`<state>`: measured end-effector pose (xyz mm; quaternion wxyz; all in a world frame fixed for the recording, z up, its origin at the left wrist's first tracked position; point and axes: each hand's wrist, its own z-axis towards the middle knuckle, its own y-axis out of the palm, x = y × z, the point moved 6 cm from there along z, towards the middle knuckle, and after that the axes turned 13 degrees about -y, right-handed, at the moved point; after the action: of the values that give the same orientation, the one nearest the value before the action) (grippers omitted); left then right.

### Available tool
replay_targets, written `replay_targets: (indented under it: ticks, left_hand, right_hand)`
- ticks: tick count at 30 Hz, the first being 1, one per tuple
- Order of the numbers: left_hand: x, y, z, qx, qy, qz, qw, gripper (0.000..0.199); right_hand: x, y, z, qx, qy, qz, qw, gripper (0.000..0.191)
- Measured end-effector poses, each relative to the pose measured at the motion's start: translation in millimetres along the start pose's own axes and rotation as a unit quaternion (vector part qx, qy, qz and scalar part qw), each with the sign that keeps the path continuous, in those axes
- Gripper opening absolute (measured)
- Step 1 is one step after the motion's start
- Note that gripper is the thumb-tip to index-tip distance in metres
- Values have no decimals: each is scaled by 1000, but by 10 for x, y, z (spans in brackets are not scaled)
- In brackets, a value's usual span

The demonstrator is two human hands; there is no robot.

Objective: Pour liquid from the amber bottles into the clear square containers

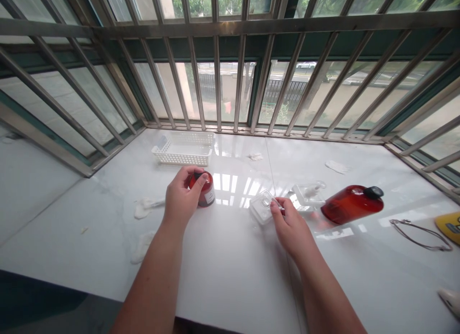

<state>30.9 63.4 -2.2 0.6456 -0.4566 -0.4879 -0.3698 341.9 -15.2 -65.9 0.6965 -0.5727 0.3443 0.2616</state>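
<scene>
In the head view, the left hand [184, 194] is closed over the top of a small amber-red bottle [206, 192], its thumb lying across the near side of the black cap and its fingers curled round the far side, so the grip is clamped on the cap and shoulder. The bottle stands roughly upright over the white countertop [230, 271], its pale label facing the camera; whether its base touches the surface cannot be told. The right hand [292, 224] pinches the right-hand edge of a clear plastic case [262, 207], thumb on the near side and fingers folded beyond it, partly hidden; thumb and fingers are together on that edge. The case is tilted and well apart from the small bottle, to its right. Just beyond the right hand is a clear plastic tray [309, 193] with something small and whitish in it, too indistinct to name. Near that tray, on its right, a larger amber-red bottle [350, 204] lies on its side, its black cap pointing right. A looped cord [419, 234] lies farther right, near a yellow object [451, 227] cut off by the picture's edge. A white perforated basket [185, 152] sits beyond the left hand, close to the barred window [237, 75]. A white crumpled scrap [143, 208] lies left of the left hand.
</scene>
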Motion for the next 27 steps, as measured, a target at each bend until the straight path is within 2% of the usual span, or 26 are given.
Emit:
replay_targets:
  ticks: [5,10,13,16,19,24,27]
  left_hand:
    - [-70,23,-22,-54,18,-25,998,25]
    - [-78,115,-180,-125,84,-32,988,29]
    - [-79,171,-260,-153,93,-44,983,34]
    - [-64,190,-306,-150,85,-60,983,34]
    - [-25,205,-346,-124,68,-60,988,37]
    - [24,231,-412,-59,-31,-22,998,63]
    - [84,250,-442,-63,-64,-5,996,46]
  right_hand:
    - [-6,2,2,-2,-1,-1,1000,55]
    - [1,-1,5,2,-2,-2,1000,55]
    - [10,-4,7,4,-2,-5,1000,55]
    - [13,-6,8,6,-2,-7,1000,54]
    - [12,-7,8,6,-2,-7,1000,54]
    - [15,-6,7,0,-1,-3,1000,55]
    - [13,-8,8,1,-6,0,1000,56]
